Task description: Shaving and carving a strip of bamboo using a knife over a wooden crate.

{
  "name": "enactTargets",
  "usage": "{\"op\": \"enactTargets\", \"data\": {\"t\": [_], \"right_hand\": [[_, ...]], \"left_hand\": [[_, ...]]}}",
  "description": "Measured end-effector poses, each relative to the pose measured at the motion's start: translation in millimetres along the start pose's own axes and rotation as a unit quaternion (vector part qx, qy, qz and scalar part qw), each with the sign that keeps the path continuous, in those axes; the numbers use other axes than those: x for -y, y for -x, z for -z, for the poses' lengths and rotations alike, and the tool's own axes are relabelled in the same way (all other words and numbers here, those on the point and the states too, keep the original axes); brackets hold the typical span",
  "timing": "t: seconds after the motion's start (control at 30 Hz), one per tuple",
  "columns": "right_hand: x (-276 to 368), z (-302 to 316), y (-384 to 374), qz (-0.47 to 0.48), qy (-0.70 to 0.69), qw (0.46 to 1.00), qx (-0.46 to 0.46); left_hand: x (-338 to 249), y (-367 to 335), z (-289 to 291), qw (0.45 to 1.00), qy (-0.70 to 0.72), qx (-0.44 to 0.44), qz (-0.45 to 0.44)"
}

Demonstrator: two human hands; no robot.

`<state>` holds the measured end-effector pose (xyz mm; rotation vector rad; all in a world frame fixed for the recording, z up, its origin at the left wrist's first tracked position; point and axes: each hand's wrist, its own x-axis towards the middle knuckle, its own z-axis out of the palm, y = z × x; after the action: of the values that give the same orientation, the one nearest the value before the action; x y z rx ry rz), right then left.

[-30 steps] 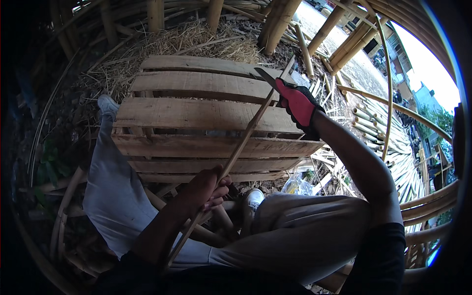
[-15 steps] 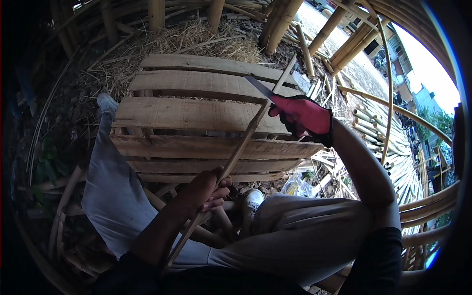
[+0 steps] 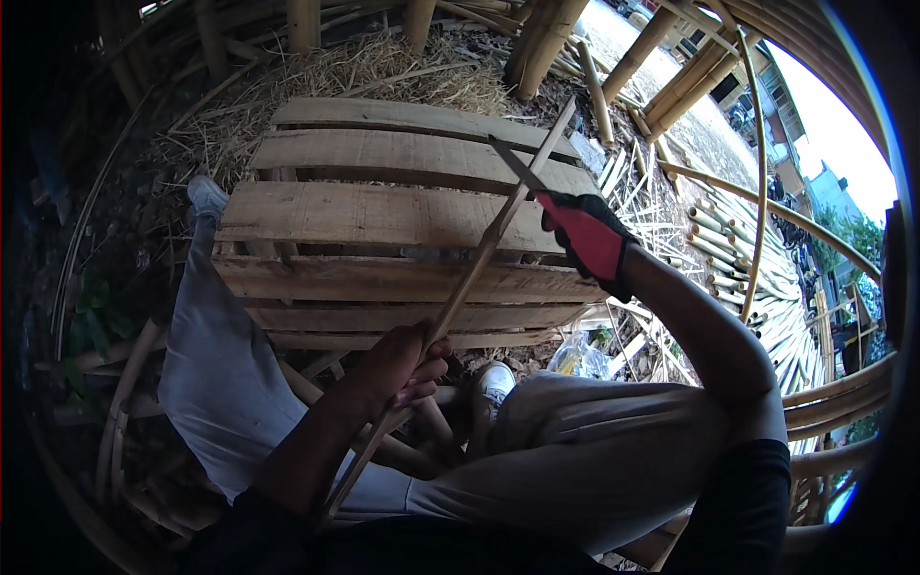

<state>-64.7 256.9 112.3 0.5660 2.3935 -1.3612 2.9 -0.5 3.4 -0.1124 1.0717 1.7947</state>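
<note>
My bare left hand (image 3: 410, 366) is wrapped round the lower part of a long bamboo strip (image 3: 471, 273). The strip slants from near my lap up and away to the right, over a slatted wooden pallet (image 3: 326, 213). In a red and black glove, my right hand (image 3: 586, 238) grips a knife; its handle is hidden in the fingers. The knife's blade (image 3: 516, 165) points up and left and crosses the strip near its far end. Whether the edge touches the strip I cannot tell.
Dry straw (image 3: 383, 77) lies beyond the pallet, near thick bamboo posts (image 3: 544, 48). Stacked bamboo poles (image 3: 719, 244) and pale split strips are on the right. A clear plastic bag (image 3: 580, 356) lies by my shoe (image 3: 496, 380). More poles (image 3: 115, 431) lie at the left.
My right hand has turned and shifted slightly down, and the blade now lies across the strip farther toward its far end. My left hand keeps its hold on the strip.
</note>
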Motion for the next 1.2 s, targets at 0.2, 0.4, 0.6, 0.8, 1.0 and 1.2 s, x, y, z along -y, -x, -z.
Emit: {"op": "enactTargets", "data": {"t": [0.2, 0.4, 0.6, 0.8, 1.0, 1.2], "right_hand": [[4, 14, -8, 0.036, 0.042, 0.998, -0.020], [9, 36, -16, 0.039, -0.039, 0.994, -0.097], [9, 33, -15, 0.032, -0.095, 0.995, 0.002], [18, 44, -21, 0.064, -0.083, 0.994, -0.014], [18, 27, -9, 0.007, 0.007, 1.000, 0.028], [13, 1, -2, 0.002, 0.174, 0.982, 0.067]], "left_hand": [[1, 0, -3, 0.999, -0.035, -0.007, -0.016], [-1, -4, -6, 0.999, -0.025, 0.004, -0.019], [-1, -4, -5, 1.000, -0.018, -0.002, -0.012], [-3, -3, -5, 1.000, -0.005, 0.006, -0.012], [-2, -3, -7, 1.000, 0.000, -0.022, -0.015], [-2, -3, -3, 0.999, 0.004, -0.037, 0.019]]}}
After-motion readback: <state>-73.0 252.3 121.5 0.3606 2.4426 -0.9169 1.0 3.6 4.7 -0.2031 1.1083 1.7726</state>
